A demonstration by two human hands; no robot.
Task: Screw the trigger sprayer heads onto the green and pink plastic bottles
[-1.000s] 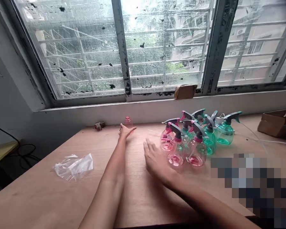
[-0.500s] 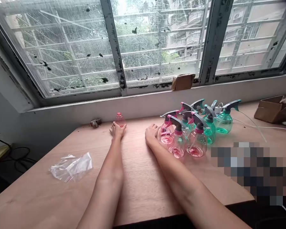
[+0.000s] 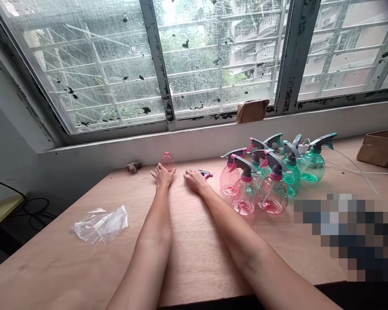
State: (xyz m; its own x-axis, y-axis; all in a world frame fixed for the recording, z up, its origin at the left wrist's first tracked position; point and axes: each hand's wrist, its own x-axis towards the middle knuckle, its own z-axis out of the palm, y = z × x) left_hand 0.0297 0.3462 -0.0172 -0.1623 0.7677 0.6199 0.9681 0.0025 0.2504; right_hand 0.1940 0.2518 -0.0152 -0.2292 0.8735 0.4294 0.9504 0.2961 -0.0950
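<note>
A pink see-through bottle [image 3: 167,158] without a spray head stands near the wall. My left hand [image 3: 163,175] is curled about its lower part from the front, hiding much of its base. Just to the right, my right hand [image 3: 195,178] rests low over the table, closed on a pink-and-grey trigger spray head [image 3: 206,174] that sticks out past its right side. Right of that hand stand several spray bottles with heads on, among them a pink spray bottle [image 3: 245,200] and a green spray bottle [image 3: 313,168].
A crumpled clear plastic bag [image 3: 101,224] lies on the left of the wooden table [image 3: 194,258]. Near the wall sits a small metal object [image 3: 133,167]. An open cardboard box [image 3: 380,148] stands at the right, with a white cable [image 3: 358,172] close by. A brown block [image 3: 252,111] leans on the sill.
My right hand has moved left from the pink bottles toward the lone bottle, bringing the spray head with it. My left hand stays at the bottle. The view has shifted slightly.
</note>
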